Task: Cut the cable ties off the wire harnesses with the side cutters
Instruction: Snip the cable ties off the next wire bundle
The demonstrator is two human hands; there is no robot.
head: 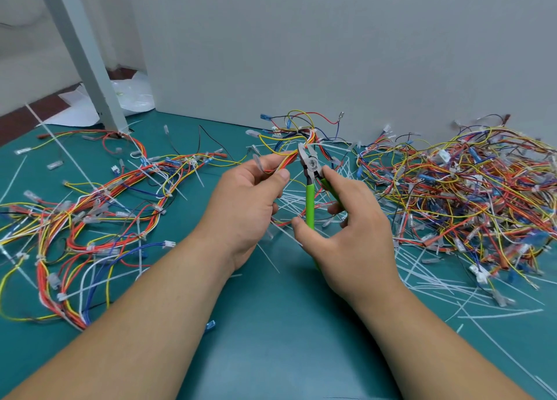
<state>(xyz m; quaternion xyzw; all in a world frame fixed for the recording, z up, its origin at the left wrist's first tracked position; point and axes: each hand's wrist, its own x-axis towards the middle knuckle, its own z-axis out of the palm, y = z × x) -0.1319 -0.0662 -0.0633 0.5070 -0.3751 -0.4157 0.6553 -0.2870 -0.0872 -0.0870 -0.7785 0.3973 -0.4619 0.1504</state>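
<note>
My left hand (247,194) grips a wire harness (297,134) of red, yellow, orange and blue wires, held up over the green mat. My right hand (346,227) holds green-handled side cutters (310,185) upright. Their metal jaws are slightly apart at the bundle, just beside a white cable tie (313,132) wrapped around the wires. The handles run down between my right thumb and fingers.
A large heap of loose wires (470,194) fills the right side. Tied harnesses (99,206) sprawl on the left. Cut white tie strips (428,282) litter the green mat (271,324). A grey wall (331,52) stands behind, a metal post (87,58) at back left.
</note>
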